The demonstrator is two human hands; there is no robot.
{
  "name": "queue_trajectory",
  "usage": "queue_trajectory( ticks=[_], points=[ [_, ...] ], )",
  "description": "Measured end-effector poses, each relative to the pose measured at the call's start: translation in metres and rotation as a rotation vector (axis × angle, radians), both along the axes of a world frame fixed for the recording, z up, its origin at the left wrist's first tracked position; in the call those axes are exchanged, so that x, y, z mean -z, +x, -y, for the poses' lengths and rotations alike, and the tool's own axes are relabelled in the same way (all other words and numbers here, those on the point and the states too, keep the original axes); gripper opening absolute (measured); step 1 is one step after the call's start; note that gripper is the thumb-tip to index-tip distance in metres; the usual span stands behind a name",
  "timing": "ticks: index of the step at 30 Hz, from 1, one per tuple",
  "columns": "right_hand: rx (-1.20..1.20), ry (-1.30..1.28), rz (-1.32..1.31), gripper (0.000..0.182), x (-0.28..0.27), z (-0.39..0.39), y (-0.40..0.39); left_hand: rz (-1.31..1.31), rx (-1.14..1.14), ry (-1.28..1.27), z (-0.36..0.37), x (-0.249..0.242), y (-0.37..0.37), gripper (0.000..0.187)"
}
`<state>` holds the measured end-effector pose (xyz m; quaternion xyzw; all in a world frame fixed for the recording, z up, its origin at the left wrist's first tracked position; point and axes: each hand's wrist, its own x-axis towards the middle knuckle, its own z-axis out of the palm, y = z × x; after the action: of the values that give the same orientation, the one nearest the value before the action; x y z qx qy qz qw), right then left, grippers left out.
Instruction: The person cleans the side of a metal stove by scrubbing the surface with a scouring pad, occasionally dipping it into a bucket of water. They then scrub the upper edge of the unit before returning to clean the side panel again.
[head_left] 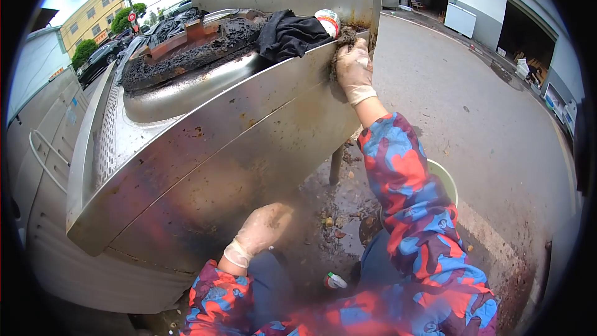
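My right hand (356, 70), in a thin, soiled glove, is closed at the top right corner of a stainless steel panel (249, 143). Its fingers press a dirty brown scouring pad (346, 40) against the panel's edge; part of the pad is hidden. Lower down, my gloved left hand (266, 227) is beside the bottom of the panel. Its fingers are blurred and partly turned away, so their grip does not show. Brown stains and specks mark the steel. A white and red can (327, 23) lies just left of my right hand, next to a black cloth (293, 35).
On the steel unit, a grime-crusted burner part (193, 50) rests over a rounded metal basin (193, 96). Below, wet ground (348, 211) holds leaves and debris. A small bottle (336, 281) lies by my feet. A pale green bucket (446, 182) stands behind my right sleeve.
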<state>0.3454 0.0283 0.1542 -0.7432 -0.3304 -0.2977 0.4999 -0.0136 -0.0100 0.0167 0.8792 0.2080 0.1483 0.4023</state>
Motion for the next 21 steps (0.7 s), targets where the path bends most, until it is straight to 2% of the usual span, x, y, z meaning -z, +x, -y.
queue_trajectory(
  ticks=[1,2,4,6,8,10,11,12,13,15,16,18,20,21],
  points=[
    [0.080,-0.080,-0.021,0.029,-0.004,0.003,0.013,0.001,0.012,0.010,0.000,0.001,0.001,0.021],
    [0.074,-0.003,-0.068,0.030,-0.003,0.000,0.030,0.000,0.017,0.014,-0.001,0.001,0.001,0.021],
    [0.004,0.032,-0.048,0.030,-0.011,0.010,0.015,-0.002,0.003,-0.020,-0.001,0.002,0.001,0.021],
    [-0.188,0.080,0.079,0.031,-0.002,0.018,-0.033,0.015,0.006,-0.039,0.000,0.001,0.002,0.021],
    [-0.208,0.108,0.267,0.036,0.010,0.009,-0.056,0.023,0.005,-0.057,-0.002,-0.001,0.001,0.021],
    [-0.092,0.151,0.217,0.032,0.006,0.000,-0.030,-0.008,0.004,-0.031,-0.001,-0.003,0.000,0.022],
    [0.064,0.175,0.276,0.029,0.008,-0.010,0.003,-0.008,0.005,-0.026,-0.003,-0.003,0.002,0.022],
    [0.238,0.067,0.337,0.021,0.010,-0.012,0.039,-0.013,0.005,-0.040,-0.002,-0.001,0.002,0.022],
    [0.245,0.068,0.331,0.021,0.006,-0.001,0.066,-0.020,0.007,-0.051,-0.003,0.001,0.002,0.022],
    [0.075,-0.197,-0.400,0.044,-0.007,0.021,0.094,-0.010,0.019,-0.015,-0.010,0.010,0.002,0.021],
    [0.054,-0.183,-0.450,0.052,-0.007,0.032,0.094,0.008,0.020,0.012,-0.012,0.014,0.003,0.021],
    [0.046,-0.115,-0.382,0.056,0.012,0.043,0.083,-0.004,-0.029,-0.046,-0.011,0.016,0.007,0.024],
    [-0.223,-0.199,-0.349,0.059,0.048,0.050,0.065,-0.030,-0.108,-0.091,-0.014,0.013,0.012,0.027],
    [-0.334,-0.193,-0.427,0.061,0.067,0.053,0.044,0.072,-0.102,-0.062,-0.015,0.014,0.021,0.035]
  ],
)
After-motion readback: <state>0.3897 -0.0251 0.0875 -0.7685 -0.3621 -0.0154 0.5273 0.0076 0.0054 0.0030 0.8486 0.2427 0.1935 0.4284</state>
